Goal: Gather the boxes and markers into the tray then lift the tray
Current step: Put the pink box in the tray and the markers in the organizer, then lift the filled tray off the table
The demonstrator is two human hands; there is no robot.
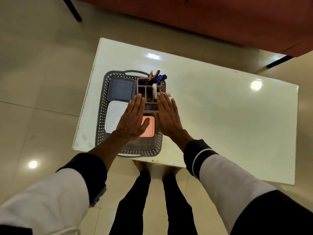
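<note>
A grey perforated tray (101, 106) with handles sits on the left part of the white table (220, 107). Inside it lie a blue-grey box (122, 89), a white box (114, 116) and a pink box (149, 128). A brown divided organizer (147, 89) stands in the tray's far right part, with several markers (158, 78) upright in its back slot and a white marker (154, 90) leaning in it. My left hand (133, 117) and my right hand (167, 114) hover flat, fingers spread, on either side of the organizer, holding nothing.
A reddish-brown sofa (237, 19) stands beyond the table's far edge, with a black leg (279, 61) on the right. The tray's near handle (132, 155) is by the table's front edge. My legs and feet stand on the tiled floor (42, 82) below.
</note>
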